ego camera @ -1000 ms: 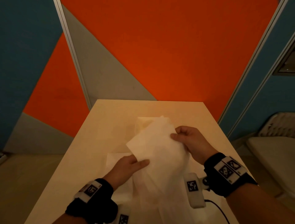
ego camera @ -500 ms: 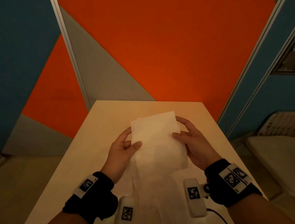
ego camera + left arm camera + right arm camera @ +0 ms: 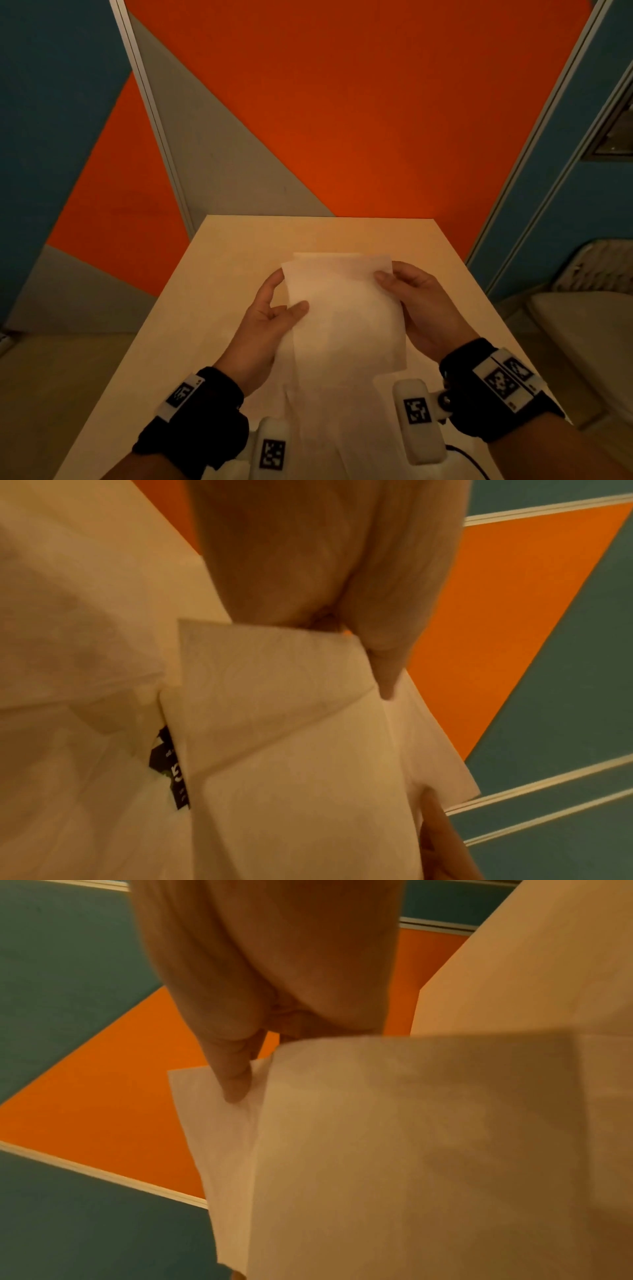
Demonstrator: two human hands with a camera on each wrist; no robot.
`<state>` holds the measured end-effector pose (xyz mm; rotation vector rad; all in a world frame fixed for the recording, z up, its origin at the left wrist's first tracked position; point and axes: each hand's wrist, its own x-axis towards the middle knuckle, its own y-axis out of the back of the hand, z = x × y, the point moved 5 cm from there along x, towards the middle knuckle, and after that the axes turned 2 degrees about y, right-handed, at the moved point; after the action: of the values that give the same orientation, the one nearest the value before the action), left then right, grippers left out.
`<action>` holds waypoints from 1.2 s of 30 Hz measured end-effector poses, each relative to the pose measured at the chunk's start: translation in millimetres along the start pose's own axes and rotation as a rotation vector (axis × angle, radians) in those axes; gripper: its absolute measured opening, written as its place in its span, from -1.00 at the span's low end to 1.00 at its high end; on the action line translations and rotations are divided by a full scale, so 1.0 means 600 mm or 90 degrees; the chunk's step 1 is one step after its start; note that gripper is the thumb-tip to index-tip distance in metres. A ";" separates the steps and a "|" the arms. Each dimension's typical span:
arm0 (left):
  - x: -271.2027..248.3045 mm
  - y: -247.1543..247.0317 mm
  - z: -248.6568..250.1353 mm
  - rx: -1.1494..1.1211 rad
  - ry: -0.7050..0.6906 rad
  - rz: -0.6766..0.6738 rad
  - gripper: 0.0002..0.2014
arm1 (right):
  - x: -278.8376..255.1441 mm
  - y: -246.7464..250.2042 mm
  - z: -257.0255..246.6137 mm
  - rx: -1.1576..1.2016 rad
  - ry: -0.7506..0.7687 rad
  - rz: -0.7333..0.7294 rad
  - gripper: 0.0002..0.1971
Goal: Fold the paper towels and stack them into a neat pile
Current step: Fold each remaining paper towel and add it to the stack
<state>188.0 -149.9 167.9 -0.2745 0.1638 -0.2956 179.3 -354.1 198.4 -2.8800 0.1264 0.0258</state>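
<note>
While both hands, left hand [image 3: 270,318] and right hand [image 3: 419,301], pinch one paper towel [image 3: 342,308] above the desk [image 3: 219,274], its fold looks half-made; loose sheets [image 3: 335,411] below await folding, stacking.

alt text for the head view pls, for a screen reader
Two hands hold a folded white paper towel above a pale table: left hand pinching its left edge, right hand its top right corner. More loose paper towels lie beneath; an orange, grey and blue wall stands behind.
</note>
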 end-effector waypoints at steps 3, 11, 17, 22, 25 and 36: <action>-0.007 -0.015 -0.012 -0.004 0.034 -0.084 -0.25 | 0.000 0.002 -0.001 0.047 -0.003 0.002 -0.79; -0.001 -0.008 -0.021 -0.017 0.030 -0.058 -0.54 | -0.006 0.003 -0.003 0.034 -0.029 -0.087 -0.70; 0.009 0.004 -0.003 0.021 -0.001 -0.029 -0.68 | -0.011 0.011 0.010 -0.037 -0.041 -0.096 -0.72; 0.012 0.004 -0.001 0.009 -0.011 -0.020 -0.64 | -0.016 0.015 0.013 -0.017 -0.074 -0.108 -0.69; 0.012 0.004 0.003 0.009 -0.013 -0.023 -0.64 | -0.019 0.018 0.015 0.054 -0.112 -0.149 -0.77; 0.007 -0.008 0.002 0.120 0.003 -0.051 -0.74 | -0.003 0.019 0.017 -0.067 -0.094 -0.041 -0.80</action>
<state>190.9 -155.1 169.9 -0.0937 0.1285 -0.3890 176.3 -362.0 185.8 -2.9724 0.0034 0.2396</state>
